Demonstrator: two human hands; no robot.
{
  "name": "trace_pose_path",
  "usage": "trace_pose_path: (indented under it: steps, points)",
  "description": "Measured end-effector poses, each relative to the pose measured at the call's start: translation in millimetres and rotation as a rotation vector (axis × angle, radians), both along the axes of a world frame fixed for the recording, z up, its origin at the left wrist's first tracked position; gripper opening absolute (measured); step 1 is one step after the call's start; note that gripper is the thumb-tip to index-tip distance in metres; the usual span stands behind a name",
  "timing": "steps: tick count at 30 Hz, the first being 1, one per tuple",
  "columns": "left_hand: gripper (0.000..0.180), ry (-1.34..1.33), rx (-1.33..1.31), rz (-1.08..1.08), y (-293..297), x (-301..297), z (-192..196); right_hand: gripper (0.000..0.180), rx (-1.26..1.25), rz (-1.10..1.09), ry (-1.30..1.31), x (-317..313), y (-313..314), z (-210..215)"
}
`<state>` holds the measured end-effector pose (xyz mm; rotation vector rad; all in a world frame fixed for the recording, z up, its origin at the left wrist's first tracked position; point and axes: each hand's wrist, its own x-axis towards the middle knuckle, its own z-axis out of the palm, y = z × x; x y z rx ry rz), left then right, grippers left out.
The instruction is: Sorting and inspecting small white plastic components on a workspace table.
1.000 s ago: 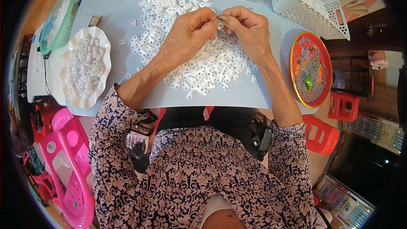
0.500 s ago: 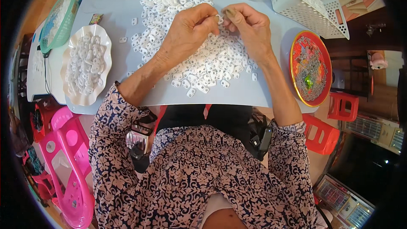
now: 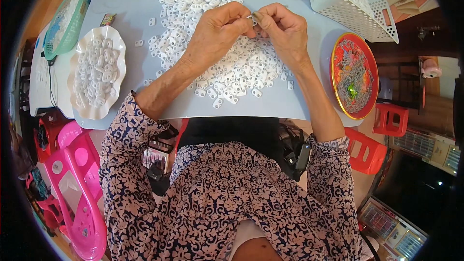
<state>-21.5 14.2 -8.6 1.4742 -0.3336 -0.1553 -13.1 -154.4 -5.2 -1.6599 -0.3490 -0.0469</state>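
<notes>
Above a loose heap of small white plastic pieces with two holes (image 3: 232, 78), my two hands meet fingertip to fingertip. My left hand (image 3: 218, 31) pinches one such white piece (image 3: 251, 20) between thumb and fingers. Close against it, my right hand (image 3: 286, 31) is closed, thumb pressed to the forefinger; whatever those fingers grip is too small and covered to name. On the right, a red oval tray with a gold rim (image 3: 333, 84) carries many thin grey screw-like parts (image 3: 355, 75). A white scalloped dish (image 3: 77, 111) on the left is filled with similar white pieces.
A white perforated basket (image 3: 355, 17) stands at the far right, and a green basket (image 3: 81, 17) at the far left. A small wrapped packet (image 3: 108, 20) lies behind the scalloped dish. Beside the table are a pink plastic chair (image 3: 82, 183) and red stools (image 3: 367, 152).
Both hands stay together over the heap with only small finger movements. The white piece now shows more plainly between the fingertips, and my right fingers have drawn nearer to it.
</notes>
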Motion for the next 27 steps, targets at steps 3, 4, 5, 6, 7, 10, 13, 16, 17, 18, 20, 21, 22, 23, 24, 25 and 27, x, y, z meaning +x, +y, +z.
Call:
trace_pose_path:
  steps: [3,4,5,6,7,10,13,16,17,18,20,21,22,23,24,25,27]
  points:
    - [0.012,0.008,-0.026,0.01,-2,0,0,0.015,0.009,0.007,0.038,-1,-2,2]
    - [0.012,0.017,-0.058,0.006,-2,0,0,0.015,0.009,0.009,0.036,-1,-2,3]
    - [0.012,0.015,-0.058,0.009,-1,0,1,0.014,0.065,0.009,0.07,-1,-2,4]
    - [0.012,0.003,-0.035,0.008,-1,1,1,0.014,0.121,0.01,0.107,-2,-3,5]
    - [0.012,-0.009,-0.012,0.008,-1,1,1,0.014,0.121,0.014,0.107,-2,-3,6]
    - [0.015,-0.011,0.049,-0.002,2,3,0,0.014,0.186,0.042,0.109,-1,-3,7]
    - [0.015,-0.028,-0.004,-0.025,1,2,1,0.014,0.086,0.03,0.051,-1,-5,4]
    - [0.012,-0.011,-0.058,-0.008,-4,-1,4,0.014,0.06,0.032,0.046,-2,-6,3]
    - [0.012,-0.011,-0.057,-0.011,-4,-1,4,0.013,0.072,0.026,0.045,-2,-4,2]
    - [0.012,-0.001,-0.07,0.0,-4,-1,4,0.012,0.083,0.023,0.042,-1,-3,2]
    - [0.012,0.006,-0.082,0.011,-5,0,3,0.011,0.102,0.013,0.055,-3,-3,3]
    - [0.013,0.021,-0.086,0.014,-6,0,3,0.01,0.123,0.004,0.07,-5,-2,3]
    - [0.013,0.036,-0.088,0.017,-6,0,3,0.01,0.126,0.005,0.066,-5,-1,3]
    - [0.013,0.032,-0.085,0.018,-5,1,3,0.009,0.153,0.022,0.078,-5,0,1]
    - [0.013,0.009,-0.049,0.013,-3,2,2,0.009,0.182,0.04,0.09,-5,1,1]
    - [0.014,-0.013,-0.011,0.008,-1,4,2,0.009,0.186,0.042,0.087,-5,1,1]
    - [0.014,-0.075,0.075,0.075,5,9,6,0.008,0.175,0.027,0.098,-2,-3,2]
